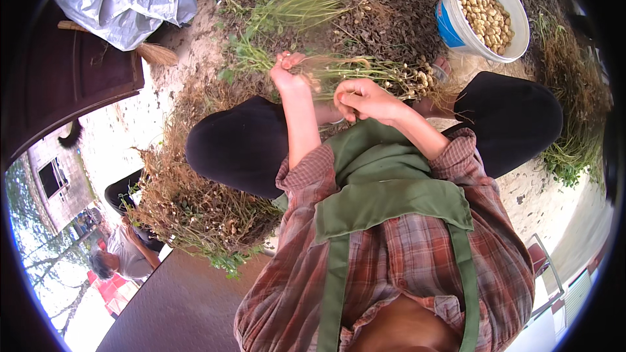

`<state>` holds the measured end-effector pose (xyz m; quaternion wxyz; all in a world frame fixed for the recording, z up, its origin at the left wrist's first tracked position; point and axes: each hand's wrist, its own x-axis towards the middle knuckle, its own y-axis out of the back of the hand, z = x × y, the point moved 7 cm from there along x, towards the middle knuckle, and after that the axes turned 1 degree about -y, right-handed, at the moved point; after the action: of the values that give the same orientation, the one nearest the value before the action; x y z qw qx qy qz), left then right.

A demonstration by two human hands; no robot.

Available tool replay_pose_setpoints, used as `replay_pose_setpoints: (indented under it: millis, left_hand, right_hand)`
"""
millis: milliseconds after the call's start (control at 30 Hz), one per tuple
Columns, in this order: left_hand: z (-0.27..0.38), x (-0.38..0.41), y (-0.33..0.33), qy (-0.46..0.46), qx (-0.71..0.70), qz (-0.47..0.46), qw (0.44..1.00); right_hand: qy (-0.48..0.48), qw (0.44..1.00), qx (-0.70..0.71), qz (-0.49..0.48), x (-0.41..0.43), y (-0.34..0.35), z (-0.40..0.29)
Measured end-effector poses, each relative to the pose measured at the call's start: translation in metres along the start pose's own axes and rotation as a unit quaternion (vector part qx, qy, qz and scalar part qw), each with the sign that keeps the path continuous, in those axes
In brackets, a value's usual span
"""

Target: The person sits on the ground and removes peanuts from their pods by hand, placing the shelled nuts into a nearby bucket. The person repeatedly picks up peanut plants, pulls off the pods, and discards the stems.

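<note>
My left hand (288, 71) is closed around the stems of a peanut plant (252, 56). Its leaves stick out to the left of the fist, and blurred roots trail to the right. Close by on the right, my right hand (367, 100) has curled fingers, and whether a pod is between them cannot be made out. Beneath and beyond both hands lie more pulled peanut plants (386, 76), with pods at their root ends. A white and blue plastic bucket (447, 24) of unshelled peanuts (484, 17) stands at the upper right.
Heaps of peanut plants lie beside my left knee (195, 205) and my right side (577, 122). A silver tarp (127, 0) and a broom (156, 54) are at the upper left, by a dark panel (73, 68). Another person (127, 254) sits at the lower left.
</note>
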<state>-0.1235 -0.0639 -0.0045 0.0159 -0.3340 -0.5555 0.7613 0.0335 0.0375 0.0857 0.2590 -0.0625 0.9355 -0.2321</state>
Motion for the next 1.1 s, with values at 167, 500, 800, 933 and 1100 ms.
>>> replay_pose_setpoints:
  millis: [167,500,800,933,1100]
  left_hand:
    - [-0.028,-0.027,-0.018,-0.082,0.118,0.188,0.971]
    - [0.016,-0.008,0.004,-0.159,0.185,0.161,0.956]
    - [0.132,-0.164,-0.161,-0.479,0.283,0.238,0.796]
    - [0.289,-0.29,-0.159,-0.596,0.288,0.098,0.743]
    - [0.296,-0.368,-0.085,-0.657,0.061,0.303,0.687]
  right_hand:
    - [-0.016,0.993,-0.072,0.087,0.027,0.019,0.008]
    - [0.065,0.992,-0.103,-0.015,-0.007,-0.004,-0.012]
    - [0.131,0.609,-0.452,0.639,-0.171,0.28,-0.16]
    - [0.244,0.376,-0.574,0.685,-0.188,0.305,-0.177]
    - [0.158,0.644,-0.457,0.593,-0.133,0.273,-0.146]
